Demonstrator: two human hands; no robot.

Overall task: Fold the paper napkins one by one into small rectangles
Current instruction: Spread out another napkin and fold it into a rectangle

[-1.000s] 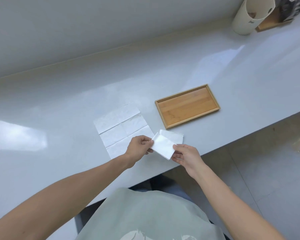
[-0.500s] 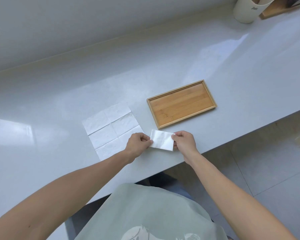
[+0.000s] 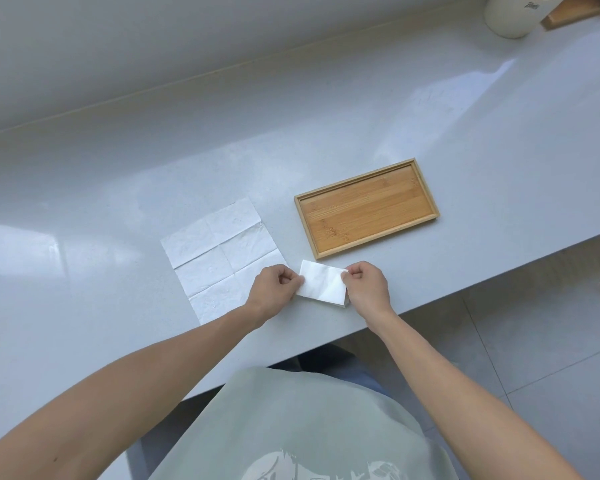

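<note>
Flat napkin: an unfolded white sheet creased into six panels, lying on the grey counter just to the left of the left hand, its near corner under that wrist.
Left hand: knuckles up, fingers curled, pinching the left short end of the folded napkin.
Folded napkin: a small white rectangle between the two hands, low over the counter near its front edge; its long axis runs hand to hand, left to right.
Right hand: fingers curled, pinching the right short end.
Wooden tray: bare, just beyond the right hand, the nearer hand to it.
Likely next: setting the rectangle down, probably a short reach forward and rightward.
</note>
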